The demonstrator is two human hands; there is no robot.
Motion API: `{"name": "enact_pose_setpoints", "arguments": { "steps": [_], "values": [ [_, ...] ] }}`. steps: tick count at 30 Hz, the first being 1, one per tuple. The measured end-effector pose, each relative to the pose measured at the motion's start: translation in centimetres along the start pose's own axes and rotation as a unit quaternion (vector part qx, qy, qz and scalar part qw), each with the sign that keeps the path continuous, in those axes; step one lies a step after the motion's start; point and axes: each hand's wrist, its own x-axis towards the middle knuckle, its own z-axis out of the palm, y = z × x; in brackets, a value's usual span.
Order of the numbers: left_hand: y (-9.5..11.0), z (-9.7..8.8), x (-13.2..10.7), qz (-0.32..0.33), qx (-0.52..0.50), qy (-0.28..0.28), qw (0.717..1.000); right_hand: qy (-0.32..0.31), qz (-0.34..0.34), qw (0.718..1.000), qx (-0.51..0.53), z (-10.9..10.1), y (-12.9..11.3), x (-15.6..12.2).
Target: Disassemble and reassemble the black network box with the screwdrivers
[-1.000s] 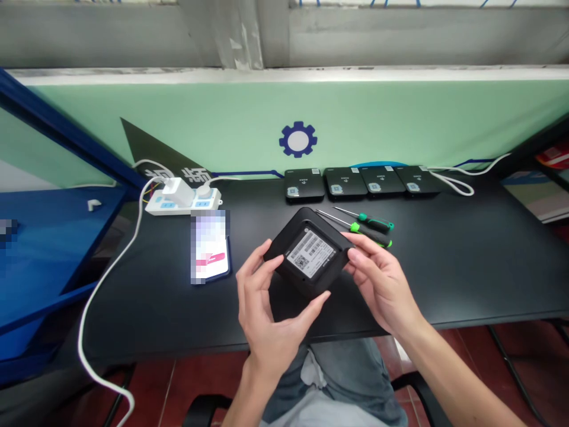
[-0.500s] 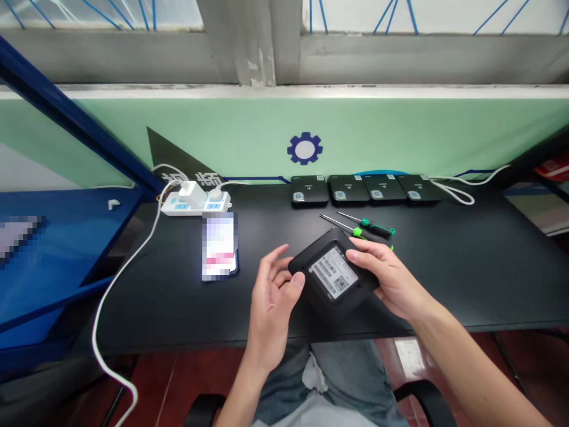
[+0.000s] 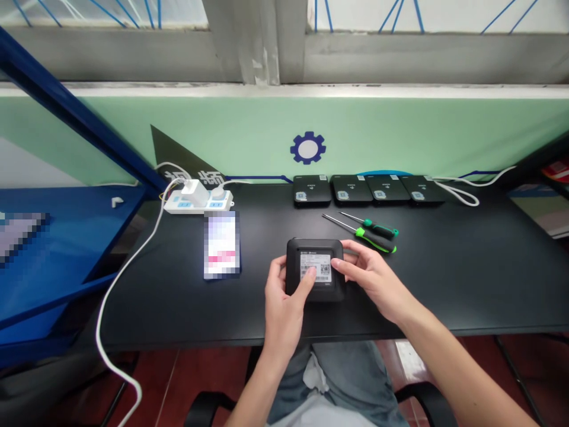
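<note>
Item: black box (image 3: 324, 267), rounded corners, white barcode label upward, flat on desk (image 3: 444, 279).
Left hand (image 3: 284, 305): fingers clasp left edge, thumb on label.
Right hand (image 3: 376, 279): fingers pinch right edge.
Change: earlier tilted, raised; now level.

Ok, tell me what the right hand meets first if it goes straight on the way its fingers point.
The black rounded-square box with a white label: the right hand points left, fingertips touching its right edge. Beyond it, the left hand, thumb on the label.
</note>
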Motion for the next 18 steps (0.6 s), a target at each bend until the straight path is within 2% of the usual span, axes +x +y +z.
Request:
{"name": "enact_pose_setpoints", "arguments": {
  "steps": [4, 10, 18],
  "values": [
    [-0.3, -1.1, 0.2, 0.053, 0.055, -0.055, 0.996, 0.007, -0.011, 1.0, 0.01, -0.7, 0.4, 0.4],
    [-1.0, -3.0, 0.4, 0.138, 0.174, -0.089, 0.971, 0.005, -0.011, 1.0, 0.006, -1.5, 0.2, 0.8],
    [-0.7, -3.3, 1.7, 0.202, 0.277, -0.09, 0.935, 0.019, -0.016, 1.0, -0.006, -1.0, 1.2, 0.8]
  ]
}}
